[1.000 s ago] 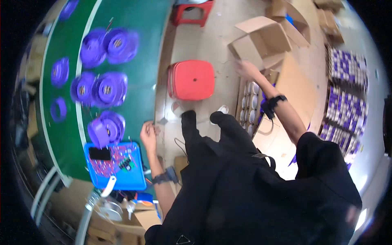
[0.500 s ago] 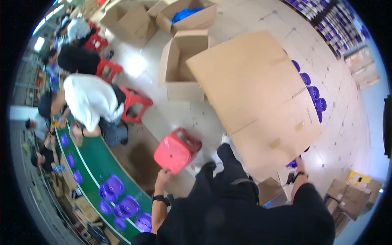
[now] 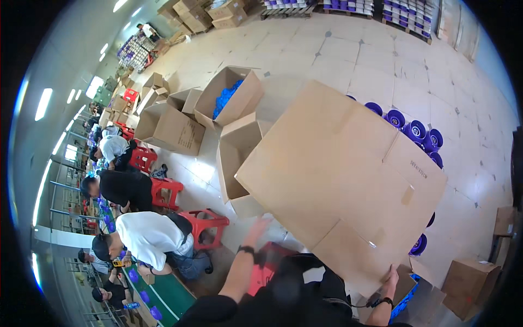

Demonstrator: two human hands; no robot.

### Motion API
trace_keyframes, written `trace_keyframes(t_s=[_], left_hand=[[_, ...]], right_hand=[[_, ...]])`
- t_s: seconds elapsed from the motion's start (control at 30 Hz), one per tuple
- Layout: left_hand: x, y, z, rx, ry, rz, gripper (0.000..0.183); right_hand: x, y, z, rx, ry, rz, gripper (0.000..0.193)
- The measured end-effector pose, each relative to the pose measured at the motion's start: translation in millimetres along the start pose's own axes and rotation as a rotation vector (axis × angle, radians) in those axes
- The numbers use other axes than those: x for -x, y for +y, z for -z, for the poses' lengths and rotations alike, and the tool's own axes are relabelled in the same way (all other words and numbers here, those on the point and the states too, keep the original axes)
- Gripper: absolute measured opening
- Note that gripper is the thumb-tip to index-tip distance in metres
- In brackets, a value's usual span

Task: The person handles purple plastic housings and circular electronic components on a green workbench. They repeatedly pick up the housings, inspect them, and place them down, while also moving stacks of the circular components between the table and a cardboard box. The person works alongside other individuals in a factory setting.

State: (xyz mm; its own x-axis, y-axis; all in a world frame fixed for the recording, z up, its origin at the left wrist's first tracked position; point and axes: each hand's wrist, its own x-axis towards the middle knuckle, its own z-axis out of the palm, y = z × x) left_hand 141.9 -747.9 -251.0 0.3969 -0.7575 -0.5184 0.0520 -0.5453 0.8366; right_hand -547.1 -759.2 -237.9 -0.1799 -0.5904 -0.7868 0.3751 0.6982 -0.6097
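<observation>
A large flat cardboard sheet spreads out in front of me. At its near right edge, my right hand is closed on the rim. My left hand is in the air short of the sheet's left side, its fingers smeared by motion. Beneath that forearm a red plastic stool shows in part, blurred. Purple buckets stick out from behind the sheet's far right side, most of their bodies hidden by it.
Open cardboard boxes stand beyond the sheet, one holding blue material. Co-workers on red stools line the green conveyor at left. Beside my right hand is a box with blue contents; brown cartons stand farther right.
My left hand has left the red stool and moved forward toward the sheet. My right hand has come from beside a purple item onto the sheet's edge. The view has tilted upward.
</observation>
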Motion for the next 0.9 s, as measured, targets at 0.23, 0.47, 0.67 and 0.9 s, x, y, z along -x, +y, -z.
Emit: trace_keyframes(t_s=[0.23, 0.47, 0.67, 0.9], left_hand=[[-86.2, 51.4, -43.2, 0.499, 0.328, 0.419, 0.034], [-102.3, 167.7, 2.6, 0.505, -0.183, 0.105, 0.037], [-88.5, 245.5, 103.2, 0.729, -0.197, -0.147, 0.039], [-42.4, 201.3, 253.5, 0.998, 0.041, -0.158, 0.034]], right_hand=[[54.5, -69.5, -6.2, 0.248, 0.089, 0.190, 0.046], [165.8, -157.4, -125.7, 0.136, 0.178, 0.378, 0.043], [231.9, -194.1, -227.9, 0.200, 0.142, 0.487, 0.045], [220.8, -214.8, -318.0, 0.274, -0.149, 0.512, 0.046]])
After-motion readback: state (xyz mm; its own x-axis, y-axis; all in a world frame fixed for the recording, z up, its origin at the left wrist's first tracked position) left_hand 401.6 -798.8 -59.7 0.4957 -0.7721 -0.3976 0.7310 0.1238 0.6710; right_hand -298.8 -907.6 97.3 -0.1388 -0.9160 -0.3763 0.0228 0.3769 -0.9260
